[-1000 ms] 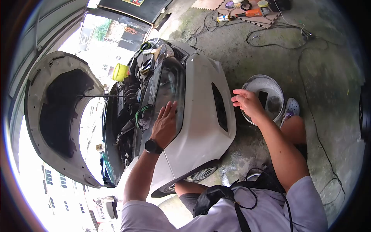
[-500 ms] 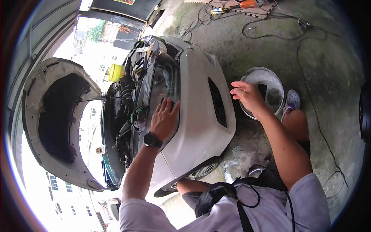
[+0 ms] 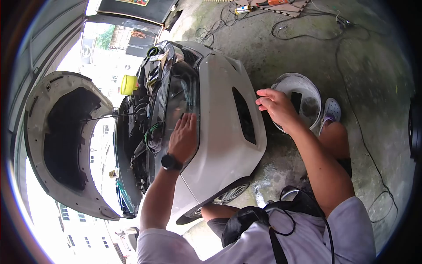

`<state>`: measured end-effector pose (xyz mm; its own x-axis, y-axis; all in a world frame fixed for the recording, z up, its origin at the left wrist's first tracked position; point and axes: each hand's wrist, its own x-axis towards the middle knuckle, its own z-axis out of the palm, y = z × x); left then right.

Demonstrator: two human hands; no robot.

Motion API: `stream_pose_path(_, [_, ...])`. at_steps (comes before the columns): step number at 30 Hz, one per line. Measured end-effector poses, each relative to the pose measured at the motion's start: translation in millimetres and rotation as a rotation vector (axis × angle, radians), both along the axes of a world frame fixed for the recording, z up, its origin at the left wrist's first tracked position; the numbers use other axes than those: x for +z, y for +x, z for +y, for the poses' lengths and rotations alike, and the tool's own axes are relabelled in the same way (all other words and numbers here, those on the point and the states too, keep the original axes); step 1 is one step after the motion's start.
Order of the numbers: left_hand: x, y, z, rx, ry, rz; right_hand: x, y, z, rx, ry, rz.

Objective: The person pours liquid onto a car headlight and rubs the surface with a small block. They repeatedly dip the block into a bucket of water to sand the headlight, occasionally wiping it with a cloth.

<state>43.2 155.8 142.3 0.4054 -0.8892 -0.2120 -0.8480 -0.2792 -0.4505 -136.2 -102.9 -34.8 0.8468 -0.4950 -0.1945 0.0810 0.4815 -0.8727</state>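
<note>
My left hand [image 3: 183, 137], with a dark watch on its wrist, lies flat on the clear headlight [image 3: 181, 90] of a white car [image 3: 220, 132]. Its fingers are stretched out side by side and nothing shows in them. My right hand [image 3: 280, 109] hangs in the air between the car's bumper and a round grey-white tub [image 3: 311, 103] on the floor. Its fingers are partly bent and apart, and I see no object in them. A dark flat rectangle [image 3: 296, 101] shows at the tub, partly behind my right hand.
The raised hood [image 3: 37, 132] stands on a thin rod over the engine bay. A yellow container [image 3: 129, 85] and a bunched cloth [image 3: 154, 137] sit along the bay. Cables [image 3: 351, 97] trail over the concrete floor, by an orange tool [image 3: 278, 2] and a bottle [image 3: 243, 9].
The fingers of my left hand have come closer together on the headlight. My right hand stays near the tub with much the same shape. The whole view has shifted slightly.
</note>
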Motion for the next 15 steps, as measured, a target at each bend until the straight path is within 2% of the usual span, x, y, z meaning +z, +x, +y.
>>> stream_pose_path(5, [8.2,-33.4,33.0,-0.051,0.089,-0.057,-2.8,-0.9,-1.6,-0.020,-0.057,-0.020])
stream_pose_path(7, [8.3,-54.3,57.2,0.008,0.092,-0.087,2.7,-3.8,-4.6,-0.012,-0.036,-0.034])
stream_pose_path(10, [8.0,-46.3,46.7,0.015,0.079,-0.048,-0.2,-1.1,-9.4,-0.015,0.031,-0.037])
stream_pose_path(15, [-18.8,6.6,-7.6,-0.005,0.000,-0.060,-7.1,-2.1,-6.4,-0.008,0.043,0.064])
